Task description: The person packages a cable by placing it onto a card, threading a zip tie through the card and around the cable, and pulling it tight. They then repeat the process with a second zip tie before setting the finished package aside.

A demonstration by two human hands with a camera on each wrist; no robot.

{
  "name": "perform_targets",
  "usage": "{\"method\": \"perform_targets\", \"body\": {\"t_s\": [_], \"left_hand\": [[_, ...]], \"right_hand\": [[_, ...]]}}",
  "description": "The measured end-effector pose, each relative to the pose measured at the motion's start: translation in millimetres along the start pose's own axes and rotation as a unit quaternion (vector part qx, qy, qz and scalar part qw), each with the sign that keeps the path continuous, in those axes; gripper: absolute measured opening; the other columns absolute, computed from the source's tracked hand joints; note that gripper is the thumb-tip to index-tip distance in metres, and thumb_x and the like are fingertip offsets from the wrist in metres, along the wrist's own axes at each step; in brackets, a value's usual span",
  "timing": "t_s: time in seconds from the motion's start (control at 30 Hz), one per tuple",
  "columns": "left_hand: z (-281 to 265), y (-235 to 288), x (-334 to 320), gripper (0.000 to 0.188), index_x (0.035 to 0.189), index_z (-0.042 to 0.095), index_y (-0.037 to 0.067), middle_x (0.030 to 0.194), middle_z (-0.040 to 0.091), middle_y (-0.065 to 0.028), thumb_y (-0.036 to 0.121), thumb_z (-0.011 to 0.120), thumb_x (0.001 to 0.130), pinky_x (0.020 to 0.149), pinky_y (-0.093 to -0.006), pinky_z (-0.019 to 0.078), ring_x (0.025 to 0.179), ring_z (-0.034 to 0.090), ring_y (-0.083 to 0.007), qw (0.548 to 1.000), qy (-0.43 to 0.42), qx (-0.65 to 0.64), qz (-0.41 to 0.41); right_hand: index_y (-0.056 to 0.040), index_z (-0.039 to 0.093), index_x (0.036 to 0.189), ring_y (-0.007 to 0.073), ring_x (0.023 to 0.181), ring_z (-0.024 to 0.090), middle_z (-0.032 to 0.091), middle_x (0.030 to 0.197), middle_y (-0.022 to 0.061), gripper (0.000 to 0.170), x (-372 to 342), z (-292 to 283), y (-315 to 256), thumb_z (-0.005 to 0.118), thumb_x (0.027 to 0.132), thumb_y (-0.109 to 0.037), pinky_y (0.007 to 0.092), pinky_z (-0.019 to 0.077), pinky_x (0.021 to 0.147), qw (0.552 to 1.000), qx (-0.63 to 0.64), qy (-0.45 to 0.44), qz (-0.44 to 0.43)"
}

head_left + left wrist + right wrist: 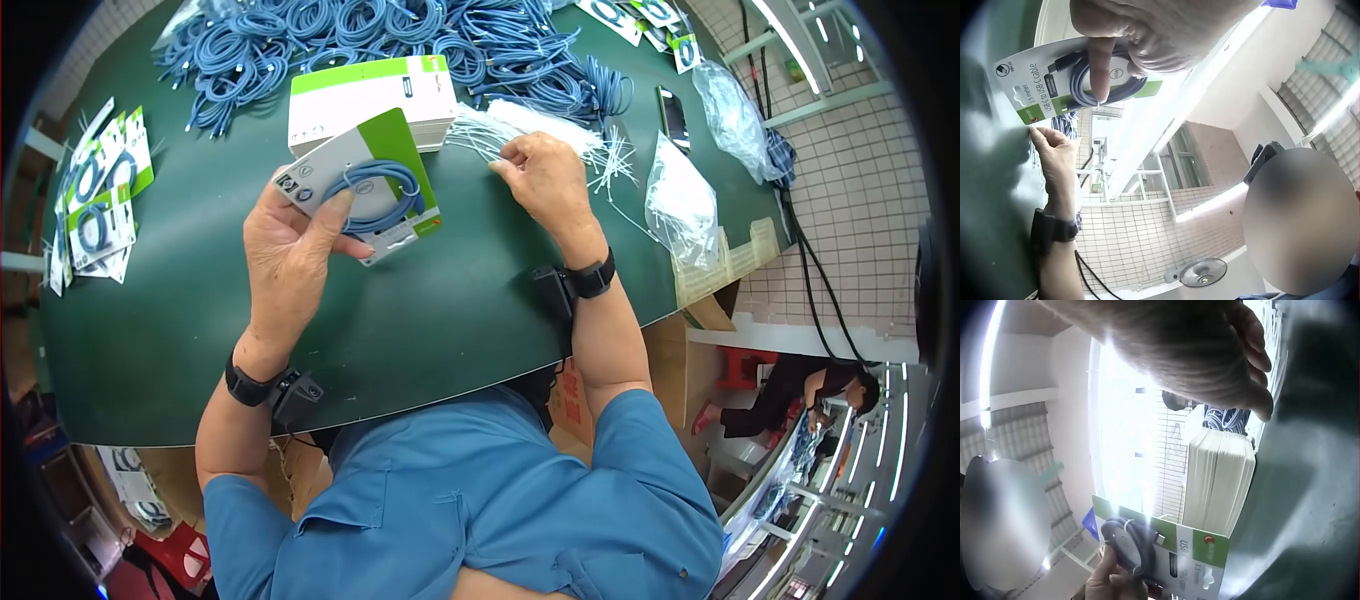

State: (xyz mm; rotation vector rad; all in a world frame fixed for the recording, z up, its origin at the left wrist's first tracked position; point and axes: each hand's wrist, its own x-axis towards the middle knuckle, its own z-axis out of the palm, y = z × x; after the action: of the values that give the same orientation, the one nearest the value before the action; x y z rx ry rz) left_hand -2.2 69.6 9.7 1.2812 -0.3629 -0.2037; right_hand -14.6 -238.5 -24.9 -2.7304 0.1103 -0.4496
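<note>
The left hand (290, 250) grips a white and green card (395, 135) with a coiled blue cable (376, 200) on its face, the thumb lying over the coil. In the left wrist view a finger of the left hand (1166, 37) crosses the coil (1079, 81). At the near end of a spread of white ties (480, 128), the right hand (548, 180) has its thumb and forefinger tips close together. Whether a tie is between them cannot be told. In the right wrist view the right hand (1197, 356) is above the stack of cards (1216, 481).
Behind the card stands a stack of cards (375, 90). Many coiled blue cables (330, 30) cover the table's far side. Carded cables (100, 215) lie at the left. A phone (674, 118) and plastic bags (682, 195) lie at the right.
</note>
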Motion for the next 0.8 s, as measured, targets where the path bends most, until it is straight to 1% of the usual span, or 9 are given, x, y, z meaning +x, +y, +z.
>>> {"method": "perform_targets", "body": {"t_s": [0.1,0.37,0.47,0.53,0.63,0.67,0.73,0.77,0.8], "left_hand": [[0.7,1.0,-3.1,0.026,0.128,0.060,-0.004,0.117,0.070,-0.0143,0.000,0.063,0.102,0.066,-0.0277,0.0660,0.100,0.072,-0.0187,1.000,0.005,-0.010,0.020],[11.2,0.8,-12.2,0.023,0.122,0.059,-0.004,0.118,0.068,-0.0125,-0.001,0.066,0.101,0.077,-0.0297,0.0658,0.102,0.071,-0.0190,0.998,-0.041,0.033,0.029],[9.9,3.6,-16.4,0.026,0.122,0.062,-0.004,0.121,0.068,-0.0121,0.002,0.071,0.099,0.084,-0.0303,0.0641,0.105,0.071,-0.0174,0.995,-0.075,0.065,0.008],[14.9,8.7,-17.6,0.027,0.121,0.064,-0.004,0.121,0.070,-0.0134,0.002,0.073,0.096,0.086,-0.0313,0.0634,0.105,0.072,-0.0186,0.992,-0.089,0.093,0.006],[17.1,12.9,-16.7,0.028,0.118,0.069,-0.004,0.119,0.073,-0.0158,0.002,0.078,0.092,0.090,-0.0334,0.0622,0.104,0.073,-0.0209,0.985,-0.109,0.137,0.001],[15.4,10.2,-15.7,0.028,0.116,0.070,-0.003,0.117,0.074,-0.0168,0.001,0.079,0.090,0.091,-0.0342,0.0617,0.103,0.074,-0.0232,0.973,-0.134,0.183,0.043],[13.5,5.9,-13.5,0.030,0.113,0.074,-0.002,0.114,0.077,-0.0187,0.000,0.082,0.085,0.093,-0.0359,0.0607,0.103,0.076,-0.0279,0.937,-0.179,0.269,0.129],[14.0,6.7,-13.6,0.030,0.113,0.074,-0.002,0.114,0.077,-0.0187,0.000,0.082,0.085,0.093,-0.0359,0.0607,0.103,0.076,-0.0279,0.937,-0.178,0.268,0.131],[15.5,7.9,-15.1,0.031,0.112,0.074,-0.001,0.112,0.077,-0.0185,0.000,0.084,0.082,0.092,-0.0362,0.0608,0.103,0.077,-0.0297,0.931,-0.183,0.276,0.154]], "right_hand": [[-0.0029,0.075,0.092,0.0349,0.086,0.069,0.071,0.088,0.0164,0.019,0.1,10.0,1.9,0.076,0.088,-0.021,0.0457,0.0552,0.078,0.998,-0.022,-0.051,-0.015],[-0.0013,0.069,0.090,0.0403,0.094,0.067,0.068,0.092,0.0187,0.016,-3.8,27.4,0.7,0.072,0.091,-0.017,0.0501,0.0530,0.083,0.998,-0.047,-0.034,-0.035],[0.0001,0.069,0.091,0.0396,0.090,0.067,0.068,0.091,0.0197,0.016,-9.0,23.7,0.1,0.071,0.091,-0.016,0.0482,0.0538,0.080,0.999,-0.025,-0.009,-0.043],[0.0008,0.068,0.091,0.0392,0.088,0.068,0.069,0.091,0.0203,0.016,-8.7,19.0,-1.4,0.071,0.092,-0.015,0.0473,0.0542,0.079,0.999,-0.013,0.005,-0.047],[0.0035,0.071,0.097,0.0296,0.079,0.069,0.071,0.087,0.0172,0.017,-3.8,10.3,-2.8,0.071,0.091,-0.012,0.0400,0.0550,0.073,0.985,0.171,-0.037,-0.012],[0.0035,0.071,0.097,0.0296,0.079,0.069,0.071,0.087,0.0172,0.017,-4.2,8.5,-3.3,0.071,0.091,-0.012,0.0400,0.0550,0.073,0.984,0.174,-0.033,-0.010],[0.0037,0.072,0.103,0.0213,0.076,0.069,0.073,0.086,0.0132,0.016,-3.9,3.6,-3.4,0.072,0.092,-0.009,0.0334,0.0545,0.068,0.970,0.241,-0.041,-0.014],[0.0039,0.073,0.106,0.0171,0.074,0.069,0.074,0.086,0.0112,0.017,-2.9,1.3,-2.8,0.072,0.093,-0.007,0.0301,0.0543,0.066,0.962,0.270,-0.046,-0.018],[0.0039,0.073,0.106,0.0171,0.074,0.069,0.074,0.086,0.0112,0.017,-1.9,-0.4,-3.0,0.072,0.093,-0.007,0.0301,0.0543,0.066,0.963,0.266,-0.046,-0.019]]}}
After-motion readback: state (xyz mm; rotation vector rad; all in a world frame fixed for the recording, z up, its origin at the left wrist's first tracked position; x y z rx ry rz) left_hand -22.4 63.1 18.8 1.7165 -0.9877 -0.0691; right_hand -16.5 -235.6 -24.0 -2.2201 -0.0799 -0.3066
